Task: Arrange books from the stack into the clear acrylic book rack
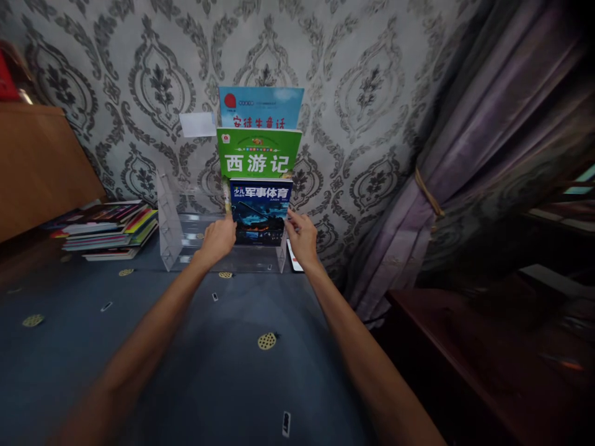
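Note:
A dark blue book (259, 210) with a tank-like picture and white Chinese title stands upright at the front of a clear acrylic tiered rack (170, 232). My left hand (219, 238) grips its left edge, and my right hand (302, 235) holds the right edge between thumb and fingers. Behind and above it, a green book (259, 152) stands on a higher tier. Highest at the back is a light blue book (261, 106) with red lettering, its lower part hidden by the green one. The rack's left half holds no books.
A stack of books and magazines (116, 229) lies left of the rack, near a wooden cabinet (41, 167). A phone (294, 257) with a lit screen is partly behind my right hand. A white card (198, 124) shows near the patterned wall. Purple curtains (404, 229) hang at right.

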